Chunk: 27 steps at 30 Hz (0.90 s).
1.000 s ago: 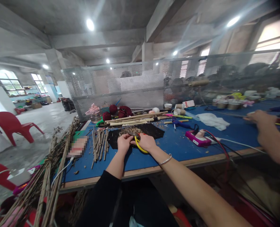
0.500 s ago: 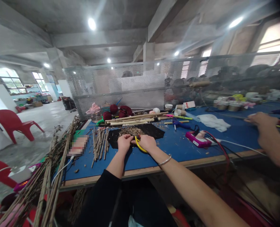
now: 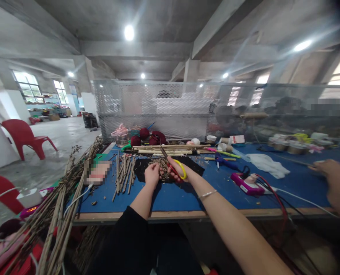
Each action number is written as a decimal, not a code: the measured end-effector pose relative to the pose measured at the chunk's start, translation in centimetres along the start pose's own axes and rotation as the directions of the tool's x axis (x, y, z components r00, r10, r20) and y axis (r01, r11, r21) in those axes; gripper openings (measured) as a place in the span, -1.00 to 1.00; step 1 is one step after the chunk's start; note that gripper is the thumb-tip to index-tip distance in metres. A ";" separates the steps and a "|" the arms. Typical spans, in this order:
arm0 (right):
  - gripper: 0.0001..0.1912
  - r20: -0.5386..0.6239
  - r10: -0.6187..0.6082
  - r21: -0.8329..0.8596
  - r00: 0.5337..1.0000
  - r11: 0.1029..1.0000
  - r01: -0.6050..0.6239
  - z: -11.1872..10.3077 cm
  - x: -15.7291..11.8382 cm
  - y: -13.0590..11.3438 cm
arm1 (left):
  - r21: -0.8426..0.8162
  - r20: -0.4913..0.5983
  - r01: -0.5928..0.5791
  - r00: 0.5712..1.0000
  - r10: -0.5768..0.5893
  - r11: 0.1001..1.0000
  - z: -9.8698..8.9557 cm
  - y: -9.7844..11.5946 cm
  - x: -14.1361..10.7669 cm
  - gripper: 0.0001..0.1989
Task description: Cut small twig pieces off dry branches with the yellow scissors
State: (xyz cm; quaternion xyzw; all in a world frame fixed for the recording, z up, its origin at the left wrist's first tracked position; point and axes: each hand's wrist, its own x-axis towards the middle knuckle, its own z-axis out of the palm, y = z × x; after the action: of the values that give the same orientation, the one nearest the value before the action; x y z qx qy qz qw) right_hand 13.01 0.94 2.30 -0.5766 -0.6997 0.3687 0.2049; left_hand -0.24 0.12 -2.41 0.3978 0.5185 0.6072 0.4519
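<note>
My right hand (image 3: 177, 168) is closed around scissors (image 3: 183, 171) with a yellow and red handle. Their dark blades point up and away from me, over the table. Just to the left, my left hand (image 3: 152, 175) has its fingers pinched together; whatever they hold is too small to make out. Both hands are above a black cloth (image 3: 195, 164) strewn with dry brown plant bits (image 3: 163, 165). Cut dry stalks (image 3: 124, 173) lie side by side on the blue tabletop, left of my left hand.
Long dry branches (image 3: 56, 202) lean over the table's left corner by a phone-like slab (image 3: 99, 172) on a cable. Dark red balls (image 3: 143, 133) and long sticks (image 3: 172, 151) lie behind. A purple power strip (image 3: 246, 185) sits right, near another person's hand (image 3: 330, 168).
The scissors have swung from pointing at my left fingers to pointing upward, and my hands are slightly further apart. The whole view has shifted left.
</note>
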 end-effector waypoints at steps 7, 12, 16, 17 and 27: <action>-0.33 0.101 -0.055 0.354 0.993 0.935 0.016 -0.5 0.2 0.0 | -0.080 0.029 -0.001 1.000 0.003 0.997 0.0 0.3 -0.1 -0.73; -0.54 -0.461 -0.201 -0.284 0.864 0.956 0.070 -0.3 0.3 2.7 | -0.114 0.110 -0.010 0.994 0.022 0.993 0.3 -0.1 -0.1 -0.73; -0.71 -0.538 -0.251 -0.435 0.805 0.900 -0.010 0.1 -0.1 3.7 | -0.116 0.141 0.014 0.990 0.003 0.993 0.4 -0.1 -0.2 -0.68; -0.73 -0.541 -0.257 -0.455 0.801 0.890 -0.023 0.3 -0.3 3.7 | -0.112 0.143 0.019 0.990 -0.003 0.994 0.3 0.0 -0.2 -0.70; -0.40 -0.469 -0.328 -0.538 0.820 0.842 0.030 2.1 -1.6 3.7 | -0.054 0.143 0.005 0.990 0.003 0.999 0.0 0.5 -0.8 -0.69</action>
State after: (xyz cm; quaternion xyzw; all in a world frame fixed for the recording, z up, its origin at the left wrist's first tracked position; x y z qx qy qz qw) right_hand 14.37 -0.89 -1.62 -0.6190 -0.7367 -0.0296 0.2705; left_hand -0.12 -0.69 -1.97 0.4279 0.4683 0.5907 0.4987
